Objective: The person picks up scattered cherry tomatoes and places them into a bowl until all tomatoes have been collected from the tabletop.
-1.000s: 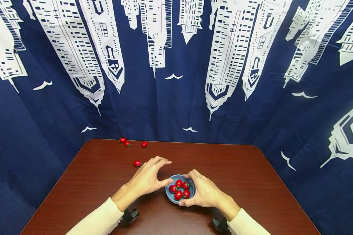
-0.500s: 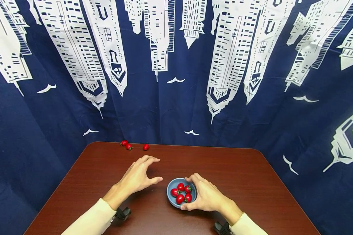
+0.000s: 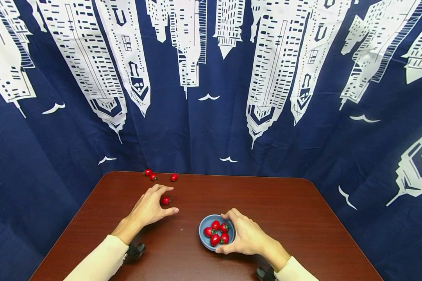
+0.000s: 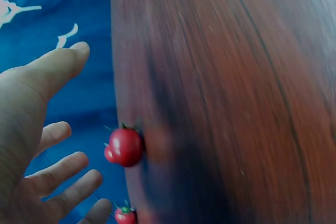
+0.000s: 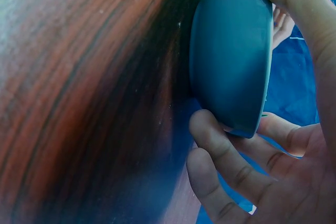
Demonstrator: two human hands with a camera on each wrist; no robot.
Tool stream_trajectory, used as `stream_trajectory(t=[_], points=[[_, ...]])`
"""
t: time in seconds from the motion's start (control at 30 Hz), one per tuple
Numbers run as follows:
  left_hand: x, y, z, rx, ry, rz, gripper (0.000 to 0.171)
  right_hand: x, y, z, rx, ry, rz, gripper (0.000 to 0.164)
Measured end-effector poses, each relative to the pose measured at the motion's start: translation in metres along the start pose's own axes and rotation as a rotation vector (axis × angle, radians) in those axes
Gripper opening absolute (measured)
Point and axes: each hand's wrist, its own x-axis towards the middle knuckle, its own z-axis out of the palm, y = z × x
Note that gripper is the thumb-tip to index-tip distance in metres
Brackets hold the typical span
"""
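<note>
My left hand (image 3: 148, 207) hovers over the table's left part, thumb and fingers spread apart. Just beyond the gap between them lies a single cherry tomato (image 3: 165, 200). In the left wrist view the hand (image 4: 31, 114) holds nothing, and a red tomato (image 4: 126, 146) shows past its fingers. A small blue bowl (image 3: 202, 239) sits right of the table's middle with several cherry tomatoes (image 3: 215, 239) inside. My right hand (image 3: 249, 234) grips the bowl's right side, thumb at the near rim and fingers at the far rim. The right wrist view shows the bowl's outer wall (image 5: 231, 56).
At the table's far left edge lie two tomatoes (image 3: 150, 175) close together and another tomato (image 3: 174, 177) a little to their right. The brown wooden table (image 3: 285, 210) ends at a dark blue curtain (image 3: 197, 136) printed with white buildings.
My left hand has moved left, from beside the bowl to the lone tomato, its fingers still spread. The right hand stays on the bowl. The view has shifted slightly.
</note>
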Motion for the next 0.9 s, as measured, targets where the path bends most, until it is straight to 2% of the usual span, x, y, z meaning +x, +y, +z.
stream_trajectory(t=[0.2,0.47,0.63,0.77,0.87,0.9], points=[[0.004,-0.016,0.004,-0.033,-0.041,-0.047,0.082,-0.002,0.001,0.003,0.002,0.000,0.009,0.093],[0.012,-0.034,0.009,-0.099,-0.067,0.002,0.081,-0.001,0.001,0.003,-0.016,0.006,0.011,0.093],[0.018,-0.046,0.010,-0.157,-0.068,0.087,0.070,-0.001,0.000,0.002,-0.016,0.000,0.015,0.093],[0.029,-0.079,0.030,-0.204,-0.018,0.215,0.057,0.000,-0.001,0.001,-0.019,0.005,0.013,0.092],[0.037,-0.101,0.048,-0.210,0.007,0.252,0.051,0.000,-0.001,0.001,-0.023,0.005,0.015,0.091],[0.037,-0.102,0.050,-0.211,0.001,0.245,0.051,0.000,-0.002,0.001,-0.026,0.005,0.015,0.091]])
